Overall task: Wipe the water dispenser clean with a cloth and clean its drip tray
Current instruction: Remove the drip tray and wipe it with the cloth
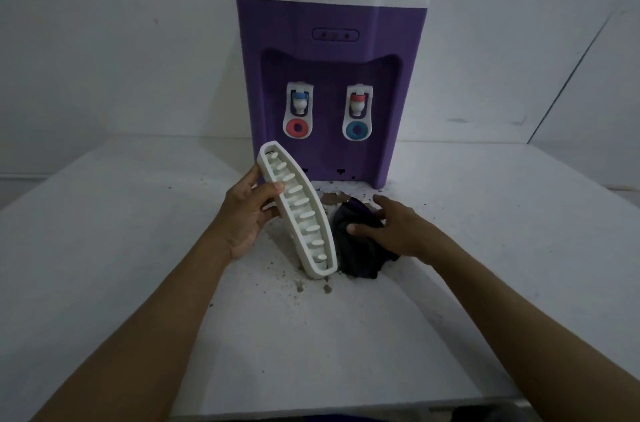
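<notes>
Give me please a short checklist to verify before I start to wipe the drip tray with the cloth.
1. Drip tray taken out of the water dispenser: ok.
2. Tray held firmly: ok, the left hand grips its edge and holds it tilted.
3. Cloth picked up: not ok, it lies on the table and the right hand only rests on it.
4. Table around the tray clean: not ok, brown crumbs lie there.
5. Dirt inside the tray: cannot tell, the picture is too dim.

Tray [300, 214] beside cloth [360, 253], perhaps touching; dispenser [332, 75] behind
</notes>
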Action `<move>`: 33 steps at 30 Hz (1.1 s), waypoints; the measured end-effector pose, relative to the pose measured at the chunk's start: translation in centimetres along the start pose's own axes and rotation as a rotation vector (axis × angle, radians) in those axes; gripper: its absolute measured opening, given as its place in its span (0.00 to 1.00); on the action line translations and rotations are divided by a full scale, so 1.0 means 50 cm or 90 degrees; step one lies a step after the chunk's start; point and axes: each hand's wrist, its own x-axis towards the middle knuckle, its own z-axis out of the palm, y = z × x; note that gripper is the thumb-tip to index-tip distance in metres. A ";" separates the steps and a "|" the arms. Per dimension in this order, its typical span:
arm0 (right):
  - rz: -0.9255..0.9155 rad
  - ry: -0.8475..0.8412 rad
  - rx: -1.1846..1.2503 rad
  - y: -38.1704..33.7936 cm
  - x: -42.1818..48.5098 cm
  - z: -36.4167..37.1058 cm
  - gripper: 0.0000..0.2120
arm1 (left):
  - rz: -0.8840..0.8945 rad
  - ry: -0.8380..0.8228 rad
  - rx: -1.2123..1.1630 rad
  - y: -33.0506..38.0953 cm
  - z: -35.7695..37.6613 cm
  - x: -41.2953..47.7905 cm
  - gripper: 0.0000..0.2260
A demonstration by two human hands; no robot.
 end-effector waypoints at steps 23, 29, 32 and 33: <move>-0.054 0.372 0.291 0.137 0.030 -0.123 0.17 | -0.049 0.078 -0.048 -0.031 0.097 0.033 0.14; 0.034 0.375 0.244 0.205 0.088 -0.169 0.20 | -0.061 0.121 -0.081 -0.058 0.133 0.036 0.12; 0.111 0.306 0.169 0.232 0.109 -0.160 0.31 | -0.071 0.132 -0.091 -0.070 0.150 0.038 0.14; 0.141 0.297 0.158 0.237 0.114 -0.155 0.36 | -0.074 0.133 -0.090 -0.073 0.154 0.041 0.17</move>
